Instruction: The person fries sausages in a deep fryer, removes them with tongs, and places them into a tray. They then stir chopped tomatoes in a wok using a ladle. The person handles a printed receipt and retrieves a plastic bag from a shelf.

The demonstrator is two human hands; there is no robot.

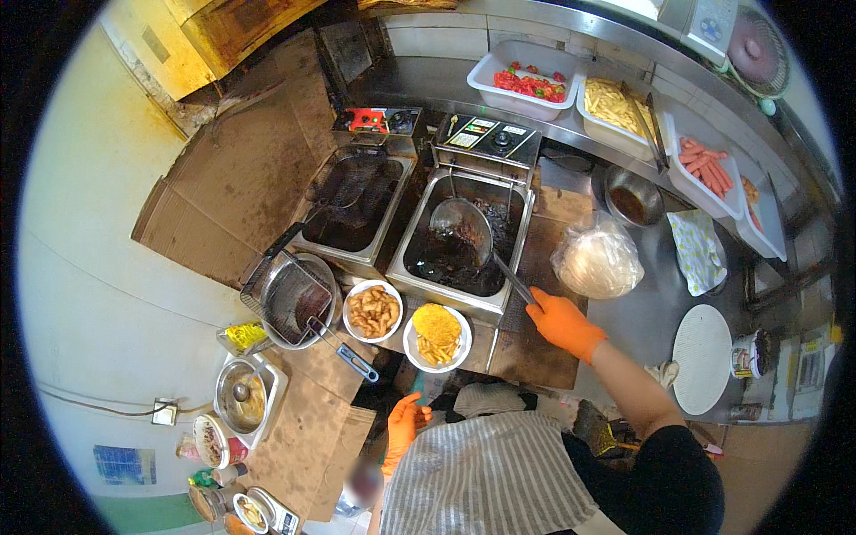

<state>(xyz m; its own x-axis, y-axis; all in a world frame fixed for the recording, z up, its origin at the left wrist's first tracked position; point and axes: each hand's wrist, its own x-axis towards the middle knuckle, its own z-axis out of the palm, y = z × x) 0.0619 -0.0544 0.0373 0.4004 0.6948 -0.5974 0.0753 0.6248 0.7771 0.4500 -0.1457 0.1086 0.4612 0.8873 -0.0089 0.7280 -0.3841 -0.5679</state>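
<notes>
My right hand (pixel 566 326), in an orange glove, grips the handle of a long-handled skimmer (pixel 461 231). The skimmer's round bowl rests in the dark oil of the right deep fryer (pixel 396 267); what is in it is hard to make out. My left hand (pixel 406 420), also gloved in orange, hangs beside the striped apron (pixel 481 475) with loosely curled fingers and nothing in it. Just ahead of it, a white bowl (pixel 407 349) carries a yellow fried patty (pixel 436 324) and French fries (pixel 436 349). Another bowl holds brown fried pieces (pixel 373 311).
Left of the right fryer stands a second fryer (pixel 334 246) with a wire basket inside. Another fry basket (pixel 284 284) lies across a steel pot. Plastic tubs of raw fries (pixel 612 100), sausages (pixel 702 164) and red peppers (pixel 528 85) line the back. A bagged pale mass (pixel 597 257) sits right.
</notes>
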